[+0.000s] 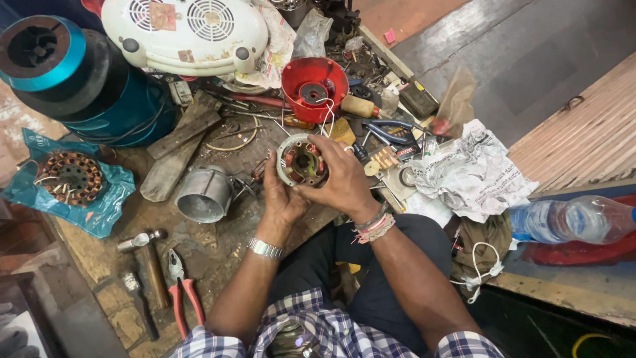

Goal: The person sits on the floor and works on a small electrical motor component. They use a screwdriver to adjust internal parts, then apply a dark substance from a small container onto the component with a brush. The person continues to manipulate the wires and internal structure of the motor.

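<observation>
Gripping the round motor stator (301,161) firmly, left hand (281,195) cradling beneath, right hand (341,179) clasping its rim; hold it level

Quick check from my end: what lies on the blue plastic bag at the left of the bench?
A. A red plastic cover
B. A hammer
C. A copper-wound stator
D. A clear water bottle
C: a round copper-wound stator sits on the blue plastic bag, while the hammer lies on the bare bench nearer the person, beside the red-handled pliers.
</observation>
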Demonstrator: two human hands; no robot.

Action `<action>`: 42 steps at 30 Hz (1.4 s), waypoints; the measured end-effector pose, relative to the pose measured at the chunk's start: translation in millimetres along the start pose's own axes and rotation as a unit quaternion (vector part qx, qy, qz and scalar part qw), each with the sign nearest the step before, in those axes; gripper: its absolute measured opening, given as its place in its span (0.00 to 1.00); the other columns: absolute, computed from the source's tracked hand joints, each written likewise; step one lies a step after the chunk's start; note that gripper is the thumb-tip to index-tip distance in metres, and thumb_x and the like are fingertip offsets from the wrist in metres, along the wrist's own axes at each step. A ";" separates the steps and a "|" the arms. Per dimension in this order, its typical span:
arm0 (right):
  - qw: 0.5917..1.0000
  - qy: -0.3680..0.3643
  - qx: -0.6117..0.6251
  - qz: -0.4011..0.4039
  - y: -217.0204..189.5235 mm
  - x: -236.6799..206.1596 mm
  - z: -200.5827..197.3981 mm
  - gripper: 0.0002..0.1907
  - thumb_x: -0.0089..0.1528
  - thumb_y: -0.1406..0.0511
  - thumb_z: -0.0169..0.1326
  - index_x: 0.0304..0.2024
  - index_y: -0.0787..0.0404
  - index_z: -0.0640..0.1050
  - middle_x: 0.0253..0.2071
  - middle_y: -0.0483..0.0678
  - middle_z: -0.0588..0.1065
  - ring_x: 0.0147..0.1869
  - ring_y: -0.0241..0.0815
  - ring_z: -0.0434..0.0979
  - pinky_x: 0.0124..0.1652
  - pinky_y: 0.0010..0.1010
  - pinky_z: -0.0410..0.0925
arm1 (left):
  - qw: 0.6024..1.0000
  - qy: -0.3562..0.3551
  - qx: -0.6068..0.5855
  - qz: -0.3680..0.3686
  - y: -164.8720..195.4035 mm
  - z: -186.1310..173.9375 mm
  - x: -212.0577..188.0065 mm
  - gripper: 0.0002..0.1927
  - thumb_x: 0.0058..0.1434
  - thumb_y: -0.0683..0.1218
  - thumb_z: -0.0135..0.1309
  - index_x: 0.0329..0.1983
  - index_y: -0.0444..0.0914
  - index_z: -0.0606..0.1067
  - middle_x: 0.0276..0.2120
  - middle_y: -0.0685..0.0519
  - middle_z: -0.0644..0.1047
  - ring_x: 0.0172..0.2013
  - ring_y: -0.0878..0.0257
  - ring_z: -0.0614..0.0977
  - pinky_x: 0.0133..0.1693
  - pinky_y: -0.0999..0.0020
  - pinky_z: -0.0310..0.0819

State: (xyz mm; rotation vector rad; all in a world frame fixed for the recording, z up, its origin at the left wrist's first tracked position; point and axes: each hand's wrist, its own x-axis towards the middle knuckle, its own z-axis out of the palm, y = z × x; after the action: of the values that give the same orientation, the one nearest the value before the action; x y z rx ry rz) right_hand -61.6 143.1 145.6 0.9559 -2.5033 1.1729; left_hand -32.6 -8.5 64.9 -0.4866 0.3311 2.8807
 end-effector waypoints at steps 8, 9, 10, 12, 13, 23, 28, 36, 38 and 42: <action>0.999 0.000 0.024 0.038 -1.6 0.2 0.4 0.49 0.45 0.55 0.75 0.64 0.62 0.70 0.60 0.57 0.75 0.61 0.56 0.77 0.59 0.43 0.70 | 1.000 -0.010 -0.005 0.014 -2.4 2.3 -1.4 0.34 0.63 0.69 0.49 0.63 0.42 0.72 0.59 0.49 0.76 0.58 0.52 0.78 0.59 0.50 0.74; 0.999 0.002 0.019 0.034 -1.8 0.3 0.4 0.49 0.45 0.55 0.75 0.64 0.62 0.70 0.60 0.57 0.75 0.62 0.56 0.77 0.59 0.43 0.70 | 1.000 -0.012 -0.006 0.017 -2.7 2.3 -1.5 0.34 0.63 0.68 0.49 0.63 0.42 0.72 0.59 0.49 0.76 0.58 0.52 0.78 0.60 0.51 0.74; 0.999 0.005 0.014 0.030 -2.1 0.5 0.5 0.49 0.45 0.55 0.75 0.64 0.62 0.70 0.60 0.57 0.74 0.62 0.57 0.76 0.59 0.43 0.70 | 1.000 -0.013 -0.007 0.020 -3.0 2.3 -1.3 0.34 0.64 0.68 0.49 0.63 0.41 0.72 0.59 0.49 0.76 0.58 0.52 0.78 0.60 0.51 0.74; 0.999 0.006 0.011 0.032 -2.7 0.5 0.7 0.49 0.45 0.55 0.75 0.65 0.62 0.69 0.60 0.57 0.75 0.62 0.57 0.76 0.59 0.43 0.70 | 1.000 -0.013 -0.003 0.023 -2.7 2.0 -0.5 0.34 0.64 0.68 0.49 0.63 0.42 0.72 0.59 0.50 0.76 0.58 0.53 0.78 0.60 0.51 0.74; 0.999 0.004 0.014 0.037 -3.1 0.3 0.7 0.49 0.45 0.55 0.75 0.65 0.62 0.69 0.60 0.57 0.75 0.62 0.56 0.77 0.59 0.43 0.70 | 1.000 -0.012 -0.002 0.024 -2.3 1.7 -0.4 0.34 0.64 0.68 0.50 0.63 0.42 0.72 0.59 0.50 0.76 0.58 0.53 0.78 0.60 0.51 0.74; 1.000 -0.001 -0.012 -0.022 -1.9 -0.4 1.6 0.51 0.48 0.55 0.74 0.70 0.59 0.66 0.64 0.56 0.73 0.63 0.59 0.73 0.59 0.46 0.68 | 0.998 -0.040 0.003 0.042 5.3 -10.2 1.9 0.36 0.62 0.68 0.54 0.63 0.40 0.72 0.58 0.49 0.76 0.59 0.52 0.77 0.62 0.50 0.72; 0.997 -0.023 -0.069 0.039 -9.3 -1.3 6.6 0.53 0.44 0.55 0.75 0.69 0.56 0.66 0.60 0.51 0.75 0.65 0.56 0.71 0.59 0.49 0.64 | 0.997 -0.071 0.012 0.029 8.5 -17.8 3.2 0.37 0.60 0.68 0.55 0.63 0.41 0.72 0.58 0.49 0.77 0.59 0.52 0.77 0.61 0.50 0.73; 0.999 -0.013 0.037 -0.005 15.2 1.6 12.4 0.57 0.46 0.59 0.74 0.73 0.59 0.60 0.70 0.62 0.66 0.73 0.61 0.61 0.67 0.47 0.59 | 0.997 -0.041 -0.007 0.064 12.2 -18.6 -0.3 0.35 0.65 0.71 0.50 0.62 0.44 0.75 0.57 0.50 0.78 0.53 0.51 0.81 0.41 0.55 0.81; 0.991 0.044 0.117 0.048 26.9 1.9 6.1 0.55 0.49 0.61 0.74 0.73 0.60 0.60 0.68 0.62 0.66 0.72 0.59 0.63 0.66 0.46 0.61 | 0.995 -0.046 0.010 0.087 30.7 -7.0 3.5 0.35 0.63 0.73 0.49 0.61 0.45 0.75 0.57 0.51 0.78 0.50 0.52 0.82 0.39 0.55 0.82; 0.973 0.131 0.094 0.166 52.9 0.8 -21.1 0.33 0.61 0.66 0.65 0.68 0.59 0.70 0.66 0.56 0.73 0.67 0.51 0.77 0.62 0.39 0.71 | 0.991 -0.012 0.057 0.124 80.2 11.8 -16.9 0.39 0.57 0.75 0.52 0.61 0.45 0.75 0.54 0.50 0.79 0.47 0.52 0.83 0.38 0.55 0.84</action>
State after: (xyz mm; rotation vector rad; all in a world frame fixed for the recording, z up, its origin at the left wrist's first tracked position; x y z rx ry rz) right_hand -97.6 183.4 127.7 0.3880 -2.4252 1.5437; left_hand -39.2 -84.9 96.4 -0.4166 0.5876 3.0786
